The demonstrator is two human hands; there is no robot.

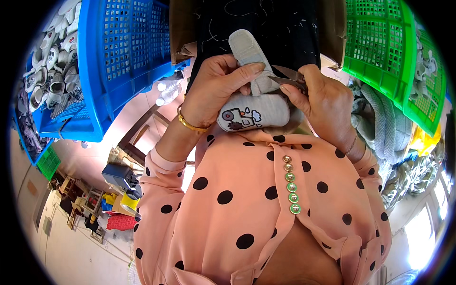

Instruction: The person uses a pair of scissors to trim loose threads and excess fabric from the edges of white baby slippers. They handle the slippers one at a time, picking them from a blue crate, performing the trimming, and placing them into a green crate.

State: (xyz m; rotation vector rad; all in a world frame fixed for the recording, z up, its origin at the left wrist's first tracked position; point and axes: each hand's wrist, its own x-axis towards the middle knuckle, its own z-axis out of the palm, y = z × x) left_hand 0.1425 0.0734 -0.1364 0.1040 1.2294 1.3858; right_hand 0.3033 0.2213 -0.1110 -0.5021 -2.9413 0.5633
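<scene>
Cloth strip (245, 46), round-ended, pinched by left fingers (249, 72); right fingers (296, 98) grip metal scissors (289, 78) near an embroidered shoe (256, 112).

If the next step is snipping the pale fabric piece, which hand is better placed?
Probably the right hand: it grips the metal snips, blades at the pale fabric piece. The left hand pinches that piece.

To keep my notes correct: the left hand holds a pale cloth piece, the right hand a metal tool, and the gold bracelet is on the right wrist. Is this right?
Not quite: the head view shows the gold bracelet on the left wrist, not the right. The left hand holds the pale cloth piece and the right hand the metal tool.
</scene>
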